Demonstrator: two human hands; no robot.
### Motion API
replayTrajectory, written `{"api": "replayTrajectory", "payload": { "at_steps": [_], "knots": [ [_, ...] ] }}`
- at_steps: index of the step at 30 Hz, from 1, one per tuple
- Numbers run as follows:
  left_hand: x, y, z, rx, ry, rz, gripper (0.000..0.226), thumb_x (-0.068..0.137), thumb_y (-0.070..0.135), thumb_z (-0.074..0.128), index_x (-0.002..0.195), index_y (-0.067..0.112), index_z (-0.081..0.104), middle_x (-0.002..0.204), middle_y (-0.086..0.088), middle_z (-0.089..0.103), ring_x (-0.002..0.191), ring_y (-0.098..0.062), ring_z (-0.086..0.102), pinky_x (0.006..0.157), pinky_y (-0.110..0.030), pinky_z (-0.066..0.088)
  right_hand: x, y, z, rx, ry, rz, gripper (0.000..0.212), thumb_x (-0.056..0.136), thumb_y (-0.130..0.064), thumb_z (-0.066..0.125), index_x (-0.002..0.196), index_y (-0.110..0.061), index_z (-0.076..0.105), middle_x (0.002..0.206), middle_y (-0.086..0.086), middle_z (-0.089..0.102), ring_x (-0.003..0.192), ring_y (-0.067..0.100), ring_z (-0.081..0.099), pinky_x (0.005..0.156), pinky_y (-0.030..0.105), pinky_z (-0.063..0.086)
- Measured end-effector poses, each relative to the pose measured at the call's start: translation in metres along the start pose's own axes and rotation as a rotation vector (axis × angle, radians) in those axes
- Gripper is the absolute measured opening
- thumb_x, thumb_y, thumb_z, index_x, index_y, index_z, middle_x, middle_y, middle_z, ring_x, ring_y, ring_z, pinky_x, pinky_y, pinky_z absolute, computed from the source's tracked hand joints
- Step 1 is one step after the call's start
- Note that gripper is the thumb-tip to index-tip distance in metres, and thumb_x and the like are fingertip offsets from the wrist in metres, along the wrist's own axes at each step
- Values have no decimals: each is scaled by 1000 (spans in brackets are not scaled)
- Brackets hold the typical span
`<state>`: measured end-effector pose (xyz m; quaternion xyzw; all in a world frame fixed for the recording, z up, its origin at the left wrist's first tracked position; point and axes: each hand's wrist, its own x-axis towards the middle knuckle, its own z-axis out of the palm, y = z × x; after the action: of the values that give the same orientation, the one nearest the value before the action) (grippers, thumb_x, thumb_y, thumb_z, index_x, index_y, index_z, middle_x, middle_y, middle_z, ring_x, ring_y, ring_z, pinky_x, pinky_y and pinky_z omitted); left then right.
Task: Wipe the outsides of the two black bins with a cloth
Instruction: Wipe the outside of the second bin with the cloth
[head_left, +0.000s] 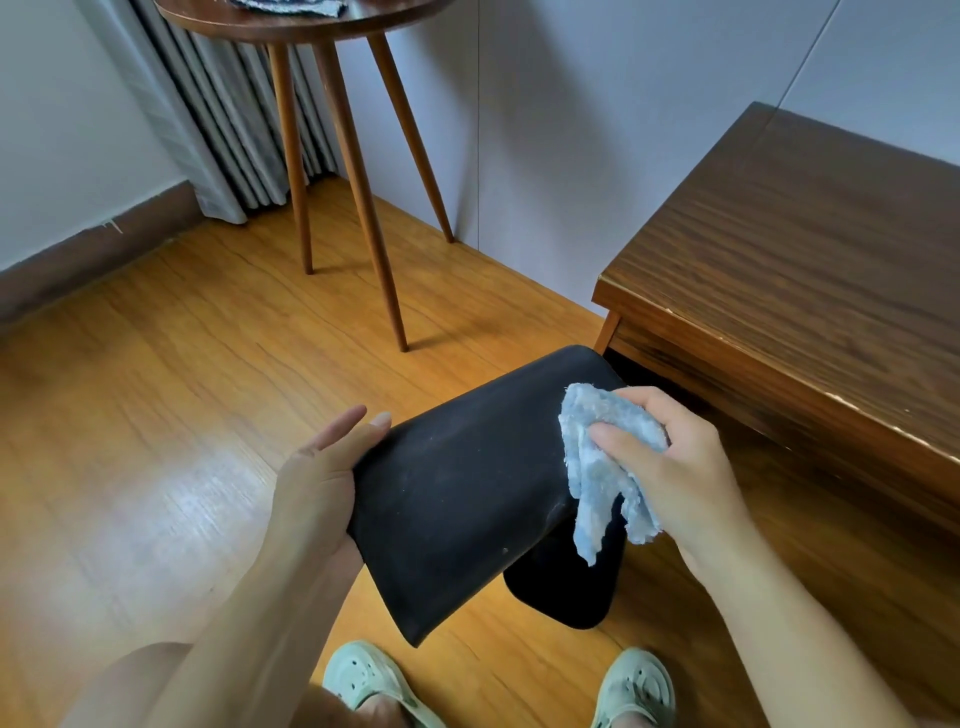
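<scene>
Two black plastic bins are in view: the tilted black bin (457, 483), held off the wooden floor (156, 415) on its side, and a second black bin (566, 587) behind and below it, apparently standing on the floor near the person's feet, mostly hidden. The left hand (322, 483) supports the tilted bin's left wall with its fingers straight, the grip apart. The right hand (670, 467) pinches a crumpled light-blue fluffy cloth (602, 462), its grip clamped on the fabric, which touches the bin's upper right edge. Faint dusty streaks and specks show on the broad face, suggesting that wiping of this bin is under way and unfinished; whether the second bin has been wiped cannot be told. Outward lie a dark wooden low surface (805, 291) at right and a three-legged round wooden side surface (332, 156) beyond.
</scene>
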<state>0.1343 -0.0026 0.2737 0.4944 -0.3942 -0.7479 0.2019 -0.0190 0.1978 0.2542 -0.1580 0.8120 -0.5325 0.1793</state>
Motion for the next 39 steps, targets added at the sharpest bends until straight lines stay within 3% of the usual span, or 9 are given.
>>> {"api": "replayTrajectory", "payload": {
  "at_steps": [6, 10, 13, 19, 23, 27, 31, 34, 39],
  "knots": [
    [-13, -2, 4, 51, -192, 285, 84, 79, 21, 79, 146, 56, 42, 101, 29, 73, 87, -6, 75, 62, -21, 59, 5, 8, -4, 91, 62, 138, 7, 91, -31, 74, 95, -26, 75, 86, -6, 77, 85, 12, 76, 68, 34, 63],
    [-13, 0, -3, 588, -415, 557, 74, 88, 21, 79, 145, 53, 46, 121, 29, 65, 110, 1, 65, 84, -17, 57, 5, 8, -6, 129, 120, 239, 7, 92, -30, 74, 93, -23, 75, 84, -2, 77, 81, 15, 76, 58, 29, 59],
    [-10, -4, -7, 509, -386, 419, 50, 89, 10, 74, 124, 45, 69, 112, 23, 71, 102, -7, 69, 73, -23, 59, 6, 4, -10, 79, 166, 210, 6, 93, -32, 72, 92, -27, 73, 84, -5, 76, 82, 14, 75, 61, 31, 60],
    [4, 1, -11, 163, -260, 115, 46, 85, 1, 70, 119, 32, 76, 117, 0, 76, 104, -27, 74, 67, -27, 59, 12, -18, -38, -3, 404, -25, 13, 97, -23, 58, 106, -31, 63, 99, -9, 69, 92, 9, 68, 72, 34, 56],
    [1, 5, -9, 134, -244, 89, 48, 83, -2, 69, 118, 31, 76, 117, 0, 76, 103, -28, 74, 64, -26, 59, 7, -32, -55, 272, 243, 53, 36, 97, -2, 46, 92, -27, 72, 84, -8, 72, 76, 5, 69, 59, 24, 53],
    [0, 4, -6, 130, -221, 105, 49, 85, -2, 68, 120, 32, 74, 120, 0, 72, 107, -29, 71, 72, -32, 57, 4, -35, -59, 505, -24, 151, 31, 94, -13, 49, 65, -17, 39, 56, -3, 41, 47, 10, 44, 43, 24, 37],
    [-2, 3, -4, 134, -221, 105, 49, 86, -1, 68, 120, 34, 74, 121, 1, 71, 107, -28, 70, 74, -33, 57, 6, -27, -57, 324, -71, 5, 33, 77, 6, 67, 76, -20, 45, 72, 1, 48, 63, 13, 52, 50, 24, 45],
    [-2, 2, -3, 133, -212, 99, 49, 85, -1, 69, 119, 35, 75, 121, 1, 71, 108, -29, 69, 75, -35, 58, 7, -24, -53, 359, -110, -13, 38, 59, 2, 53, 91, -19, 56, 81, 3, 58, 78, 14, 62, 61, 27, 53],
    [-4, 4, -2, 136, -201, 104, 48, 87, 0, 68, 119, 35, 73, 119, 2, 70, 106, -28, 69, 74, -35, 56, 5, -28, -45, 489, -160, 0, 36, 86, 22, 50, 83, -12, 62, 114, 10, 74, 110, 29, 72, 93, 47, 57]
  ]
}}
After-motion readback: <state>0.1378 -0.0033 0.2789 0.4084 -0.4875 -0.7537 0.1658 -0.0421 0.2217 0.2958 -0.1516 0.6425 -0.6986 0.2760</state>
